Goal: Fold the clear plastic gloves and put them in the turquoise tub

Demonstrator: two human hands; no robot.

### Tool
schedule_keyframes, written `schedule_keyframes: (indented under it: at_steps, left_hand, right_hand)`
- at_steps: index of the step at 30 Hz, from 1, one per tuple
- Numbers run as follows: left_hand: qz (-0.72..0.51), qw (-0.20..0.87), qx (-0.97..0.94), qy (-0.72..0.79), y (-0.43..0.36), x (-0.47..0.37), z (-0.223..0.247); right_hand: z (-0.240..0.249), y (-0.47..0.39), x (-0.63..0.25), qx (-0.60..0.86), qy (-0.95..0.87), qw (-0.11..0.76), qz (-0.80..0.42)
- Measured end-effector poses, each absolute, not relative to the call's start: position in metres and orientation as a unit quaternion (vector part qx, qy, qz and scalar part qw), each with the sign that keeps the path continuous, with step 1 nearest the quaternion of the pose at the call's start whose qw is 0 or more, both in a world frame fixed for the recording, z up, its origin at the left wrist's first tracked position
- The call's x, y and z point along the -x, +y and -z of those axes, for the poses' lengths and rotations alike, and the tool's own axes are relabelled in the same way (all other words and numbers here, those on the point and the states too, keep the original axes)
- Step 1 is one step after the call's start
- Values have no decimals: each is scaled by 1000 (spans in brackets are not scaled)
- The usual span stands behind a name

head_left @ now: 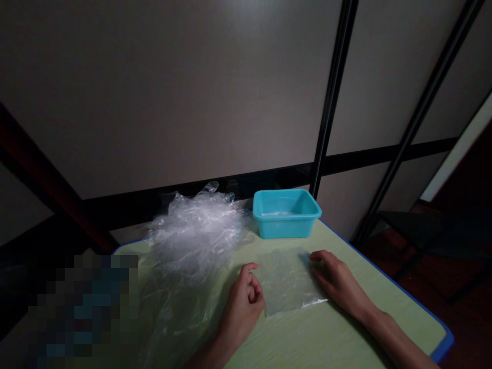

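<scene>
A flat, clear plastic bag (290, 282) lies on the green tabletop between my hands. My left hand (244, 300) is at the bag's left edge, with its index finger apart from the thumb and the other fingers loosely curled; nothing shows in its grasp. On the opposite side, my right hand (334, 279) rests by the right edge, fingers bent and apart from the thumb. Whether its fingertips press on the film is hard to see. A large heap of crumpled clear plastic (203, 225) spreads left of and beyond my left hand.
A turquoise plastic basin (286, 226) stands at the table's far corner, with something whitish on its bottom. The green table (384, 318) has a blue edge. Behind it rise grey panels (200, 102) with black strips. At right is a dark chair (430, 236). A blurred patch covers the lower left.
</scene>
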State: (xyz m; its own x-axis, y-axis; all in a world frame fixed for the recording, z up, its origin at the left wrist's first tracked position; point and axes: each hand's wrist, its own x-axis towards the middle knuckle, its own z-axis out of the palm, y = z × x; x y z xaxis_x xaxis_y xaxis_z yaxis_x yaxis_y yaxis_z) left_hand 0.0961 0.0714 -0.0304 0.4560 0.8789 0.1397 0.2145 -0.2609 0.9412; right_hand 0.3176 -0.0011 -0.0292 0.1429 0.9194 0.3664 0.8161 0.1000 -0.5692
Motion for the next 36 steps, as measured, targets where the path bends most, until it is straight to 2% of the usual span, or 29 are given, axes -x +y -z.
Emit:
schedule_keyframes:
  at_steps: [7, 12, 18, 30, 36]
  left_hand:
    - [-364, 439, -730, 377, 73, -95, 32]
    - [-366, 352, -778, 370, 80, -93, 28]
    - [-323, 246, -863, 302, 80, -91, 19]
    - [-159, 106, -945, 267, 77, -86, 15]
    - [-121, 60, -952, 274, 76, -83, 19]
  right_hand:
    - [27, -3, -319, 681, -642, 346, -68]
    - [28, -2, -321, 674, -641, 357, -81]
    - [26, -3, -320, 671, -639, 366, -92]
    - [26, -2, -319, 670, -636, 365, -115]
    - [27, -3, -319, 671, -634, 364, -119]
